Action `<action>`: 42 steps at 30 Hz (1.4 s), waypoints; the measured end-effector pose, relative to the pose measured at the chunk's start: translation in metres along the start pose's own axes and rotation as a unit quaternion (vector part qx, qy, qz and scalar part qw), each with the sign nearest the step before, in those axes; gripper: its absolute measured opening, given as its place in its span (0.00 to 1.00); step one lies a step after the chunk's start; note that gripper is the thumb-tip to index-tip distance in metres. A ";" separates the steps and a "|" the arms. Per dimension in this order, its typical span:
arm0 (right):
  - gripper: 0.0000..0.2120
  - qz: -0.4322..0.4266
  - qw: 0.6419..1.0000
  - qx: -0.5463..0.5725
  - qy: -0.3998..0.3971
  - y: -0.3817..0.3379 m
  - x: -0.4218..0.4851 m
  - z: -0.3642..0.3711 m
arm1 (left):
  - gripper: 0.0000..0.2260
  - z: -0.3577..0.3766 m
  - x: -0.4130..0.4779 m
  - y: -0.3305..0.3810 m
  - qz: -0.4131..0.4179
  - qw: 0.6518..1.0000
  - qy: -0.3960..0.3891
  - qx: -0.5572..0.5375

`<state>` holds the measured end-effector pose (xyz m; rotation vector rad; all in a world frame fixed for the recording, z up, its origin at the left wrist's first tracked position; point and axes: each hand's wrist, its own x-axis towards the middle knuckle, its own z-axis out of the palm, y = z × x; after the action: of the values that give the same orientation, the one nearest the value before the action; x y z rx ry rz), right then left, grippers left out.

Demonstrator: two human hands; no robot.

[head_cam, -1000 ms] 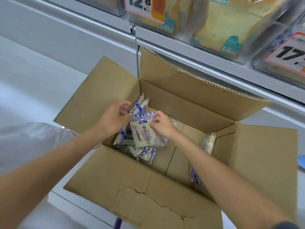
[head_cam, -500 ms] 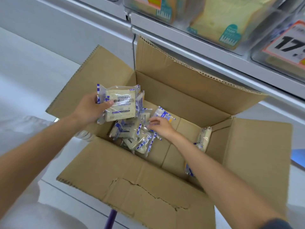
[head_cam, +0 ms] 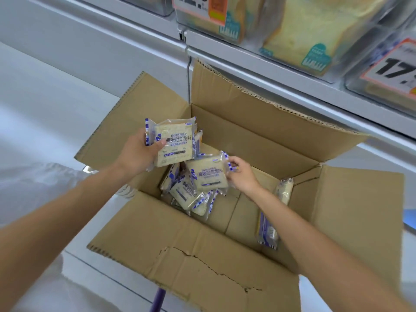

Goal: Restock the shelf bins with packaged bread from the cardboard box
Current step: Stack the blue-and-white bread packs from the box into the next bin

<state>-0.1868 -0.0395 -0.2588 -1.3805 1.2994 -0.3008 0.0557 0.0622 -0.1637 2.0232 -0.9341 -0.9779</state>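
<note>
The left hand (head_cam: 139,152) grips a small stack (head_cam: 175,143) of packs above the box's far left corner, thumb across the front one. At least one more edge shows behind it, and the full count is hidden. The right hand (head_cam: 242,174) pinches a single pack (head_cam: 208,174) by its crimped right edge, just over the pile (head_cam: 189,197). Each pack is a flat square of pale bread in glossy clear film with blue-and-white striped seams and dark print. The pile, in the box's left half, shows about four overlapping packs; the lower ones are too covered to count. Two more packs (head_cam: 284,190) stand on edge along the right wall. The box (head_cam: 247,136) is brown corrugated cardboard with four flaps spread open, the near flap (head_cam: 191,266) torn in a jagged line. Above, on the white shelf (head_cam: 270,73), clear plastic bins (head_cam: 358,52) hold large bagged loaves (head_cam: 304,30), with two orange-edged price tags (head_cam: 394,64) on their fronts.
</note>
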 end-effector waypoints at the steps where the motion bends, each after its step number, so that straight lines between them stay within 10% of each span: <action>1: 0.15 -0.026 1.000 0.003 0.015 -0.009 -0.010 -0.021 | 0.10 0.004 -0.001 0.003 0.002 1.000 -0.005 0.000; 16: 0.21 -0.120 0.972 0.127 0.155 -0.119 -0.153 -0.194 | 0.18 0.089 -0.052 0.156 0.067 0.994 0.010 -0.090; 22: 0.25 -0.065 0.983 0.135 0.109 -0.130 -0.172 -0.200 | 0.14 0.110 -0.096 0.200 0.087 0.974 -0.101 -0.184; 27: 0.08 -0.107 0.969 0.204 0.094 -0.146 -0.188 -0.200 | 0.20 0.123 -0.101 0.236 0.168 0.971 -0.108 -0.131; 34: 0.36 -0.260 0.924 0.100 0.264 -0.172 -0.178 -0.265 | 0.19 0.148 -0.077 0.336 0.322 0.938 -0.059 -0.113; 38: 0.27 -0.319 0.868 0.095 0.369 -0.197 -0.155 -0.292 | 0.37 0.166 -0.044 0.382 0.385 0.921 -0.031 -0.051; 42: 0.38 -0.248 0.887 -0.025 0.389 -0.201 -0.122 -0.309 | 0.41 0.179 -0.011 0.387 0.406 0.901 0.078 0.131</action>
<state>-0.3717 -0.1620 0.0601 -1.7026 1.5597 -1.2850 -0.2159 -0.1701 0.0687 1.6027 -1.6847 -0.2296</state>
